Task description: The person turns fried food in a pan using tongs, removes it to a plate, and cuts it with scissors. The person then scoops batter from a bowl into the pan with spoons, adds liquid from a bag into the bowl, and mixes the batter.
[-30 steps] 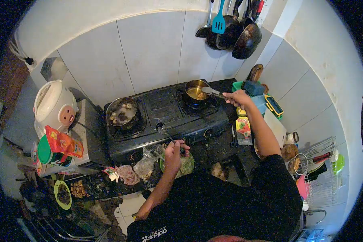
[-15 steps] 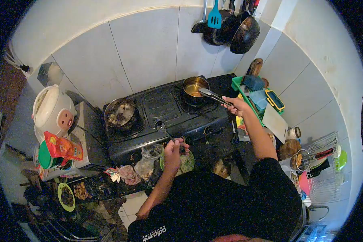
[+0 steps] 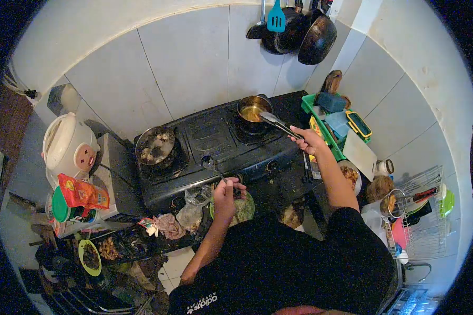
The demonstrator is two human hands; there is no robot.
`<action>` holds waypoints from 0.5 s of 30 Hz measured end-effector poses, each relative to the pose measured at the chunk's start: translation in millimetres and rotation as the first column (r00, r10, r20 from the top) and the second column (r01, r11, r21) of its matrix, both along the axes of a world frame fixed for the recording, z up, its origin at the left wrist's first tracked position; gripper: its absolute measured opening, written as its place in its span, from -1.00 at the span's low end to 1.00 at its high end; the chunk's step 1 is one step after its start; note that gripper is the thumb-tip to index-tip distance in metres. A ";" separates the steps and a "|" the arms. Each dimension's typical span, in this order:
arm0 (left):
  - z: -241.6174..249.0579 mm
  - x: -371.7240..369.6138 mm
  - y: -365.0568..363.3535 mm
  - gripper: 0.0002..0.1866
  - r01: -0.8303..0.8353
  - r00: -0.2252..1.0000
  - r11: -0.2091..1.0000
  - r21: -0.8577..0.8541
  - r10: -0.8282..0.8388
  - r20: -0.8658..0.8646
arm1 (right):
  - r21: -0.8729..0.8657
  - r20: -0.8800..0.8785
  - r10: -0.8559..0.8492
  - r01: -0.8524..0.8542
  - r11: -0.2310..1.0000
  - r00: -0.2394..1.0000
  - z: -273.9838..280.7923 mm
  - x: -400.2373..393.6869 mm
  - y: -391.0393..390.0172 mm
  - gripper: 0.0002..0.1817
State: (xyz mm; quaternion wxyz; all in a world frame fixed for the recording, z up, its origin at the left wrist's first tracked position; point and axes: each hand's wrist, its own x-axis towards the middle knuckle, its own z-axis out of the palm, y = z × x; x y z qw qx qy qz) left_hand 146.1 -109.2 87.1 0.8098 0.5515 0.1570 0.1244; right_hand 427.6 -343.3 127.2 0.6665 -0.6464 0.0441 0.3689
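Starts at far left with a rice cooker point(image 3: 71, 144), stood beside the stove point(image 3: 210, 136), likely to leave the burners to the cookware. Next has a dark pan point(image 3: 141, 140) of pale pieces over the left burner, presumably for heat. Grasps a spoon point(image 3: 208, 161) by its handle in the closed left hand point(image 3: 227, 195), above a green bowl point(image 3: 253, 209), perhaps to stay clear of that pan; cannot tell of any contact with the stove. Further right, has a small pot point(image 3: 254, 100) of yellowish liquid on the other burner, with tongs point(image 3: 276, 123) at its near rim, clasped well back in the right hand point(image 3: 309, 140), apparently to spare the fingers
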 end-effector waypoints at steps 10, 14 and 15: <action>-4.5 -1.6 -0.4 -0.69 0.019 0.999 0.999 -0.050 -0.017 0.032 | -0.015 0.071 -0.121 0.122 0.992 0.990 7.1 -29.3 1.0 -0.64; -1.7 -2.0 -2.4 -0.70 0.024 1.000 0.996 -0.087 -0.022 0.022 | 0.043 0.003 -0.176 0.175 0.984 0.984 1.6 -28.4 6.9 -0.63; -1.2 -2.4 -3.3 -0.71 0.031 0.999 0.995 -0.098 -0.029 0.018 | 0.045 0.024 -0.188 0.187 0.981 0.982 2.3 -28.7 8.4 -0.63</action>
